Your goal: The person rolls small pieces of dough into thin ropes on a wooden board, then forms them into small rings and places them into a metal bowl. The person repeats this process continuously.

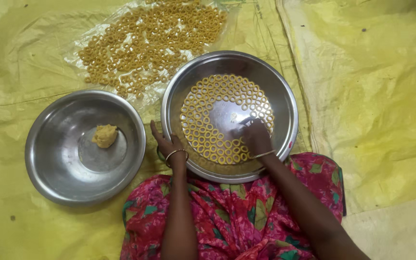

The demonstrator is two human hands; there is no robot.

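The right hand [256, 137] sets little dough rings [203, 120] in rows inside the big steel pan [285, 96], its fingers pinched together on what I cannot tell, while the left hand [169, 147] rests flat and open on the pan's rim, so the next ring likely needs a gentle touch.

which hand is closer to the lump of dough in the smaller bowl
Left. The left hand rests between the two bowls, just right of the smaller bowl holding the dough lump; the right hand is inside the larger bowl.

No labels, signs, screens. Only clear plastic bag [97, 36] top centre, flattened, w/ yellow dough rings [150, 38] on it.
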